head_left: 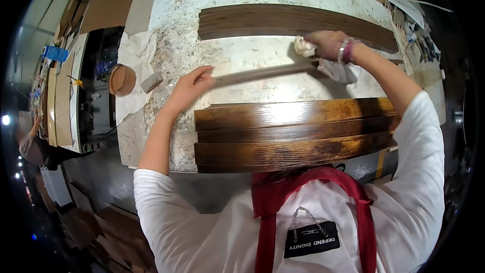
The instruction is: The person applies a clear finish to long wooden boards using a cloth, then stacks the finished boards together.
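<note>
Left hand (193, 87) of mine was at the left end of a narrow wooden strip (265, 74), its fingers bent; whether they pinched the wood or only rested against it, I could not tell. My right hand (327, 44) was closed around a crumpled, pale cloth (304, 47), near the strip's other end, with a bracelet (345, 50) on the wrist. The strip ran slightly aslant over the counter (237, 53), between two groups of boards. Beyond it, on the far side, was a row of dark brown boards (283, 21); on the side nearer me were glossy brown boards (293, 134), lying side by side and catching the light. Just below my right wrist was a crumpled white sheet (343, 73), cloth or paper. Well to the left of the strip I had a small grey block (151, 82) and, near it, a round brown thing (122, 80). I wore a red apron (366, 222) over a white shirt (202, 237).
</note>
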`<state>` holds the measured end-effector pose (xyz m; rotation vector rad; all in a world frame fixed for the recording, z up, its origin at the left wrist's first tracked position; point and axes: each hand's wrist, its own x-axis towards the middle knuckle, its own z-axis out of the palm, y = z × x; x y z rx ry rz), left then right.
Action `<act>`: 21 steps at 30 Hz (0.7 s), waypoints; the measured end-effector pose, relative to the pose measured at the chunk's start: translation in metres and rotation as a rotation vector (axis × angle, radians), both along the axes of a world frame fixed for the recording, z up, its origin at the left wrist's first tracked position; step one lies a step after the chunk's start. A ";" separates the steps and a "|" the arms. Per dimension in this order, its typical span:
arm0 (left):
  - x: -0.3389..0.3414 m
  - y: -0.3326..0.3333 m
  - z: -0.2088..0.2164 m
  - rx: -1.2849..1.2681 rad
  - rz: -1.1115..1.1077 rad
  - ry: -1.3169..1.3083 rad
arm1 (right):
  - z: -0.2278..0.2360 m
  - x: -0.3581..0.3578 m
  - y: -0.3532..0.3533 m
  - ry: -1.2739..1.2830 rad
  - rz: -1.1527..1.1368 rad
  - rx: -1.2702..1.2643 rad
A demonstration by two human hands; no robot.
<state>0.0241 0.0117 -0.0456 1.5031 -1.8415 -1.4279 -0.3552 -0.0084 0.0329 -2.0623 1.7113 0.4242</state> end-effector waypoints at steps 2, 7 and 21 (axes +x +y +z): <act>0.012 -0.010 0.005 0.205 0.037 0.094 | 0.013 0.023 -0.001 -0.251 0.085 -0.202; -0.022 0.003 0.019 0.177 0.164 0.203 | -0.019 0.180 0.024 -0.528 0.661 -0.445; 0.029 -0.026 -0.016 0.279 0.153 0.027 | -0.072 -0.267 0.055 0.201 -0.186 -0.284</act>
